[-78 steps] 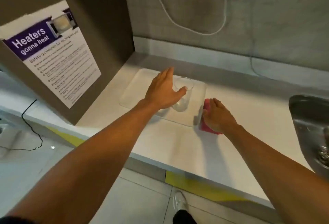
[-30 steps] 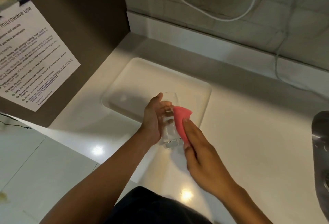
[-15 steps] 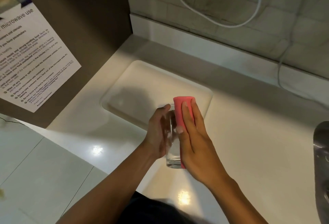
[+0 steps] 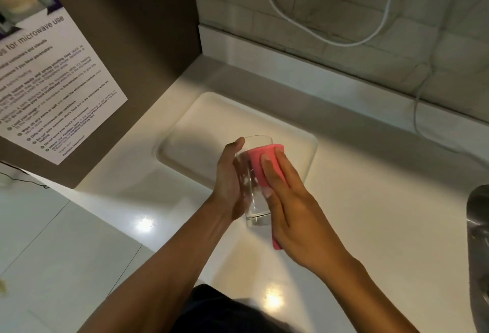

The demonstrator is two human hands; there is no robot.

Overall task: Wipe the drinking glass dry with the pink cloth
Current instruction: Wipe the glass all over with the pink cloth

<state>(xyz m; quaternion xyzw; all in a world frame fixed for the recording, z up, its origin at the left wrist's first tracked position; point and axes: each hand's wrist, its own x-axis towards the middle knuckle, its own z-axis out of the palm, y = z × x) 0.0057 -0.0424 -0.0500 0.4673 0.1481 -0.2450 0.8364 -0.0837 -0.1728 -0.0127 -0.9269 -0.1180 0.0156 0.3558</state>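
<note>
From the head camera, your left hand (image 4: pixel 229 184) grips the glass (image 4: pixel 251 195) from its left side, thumb up by the rim, holding it in the air above the counter (image 4: pixel 370 200) at the near edge of the white tray (image 4: pixel 185 131). Your right hand (image 4: pixel 293 208) presses the cloth (image 4: pixel 262 159) flat against the glass's right side, fingers straight over it; the cloth covers that side from rim to below the base.
</note>
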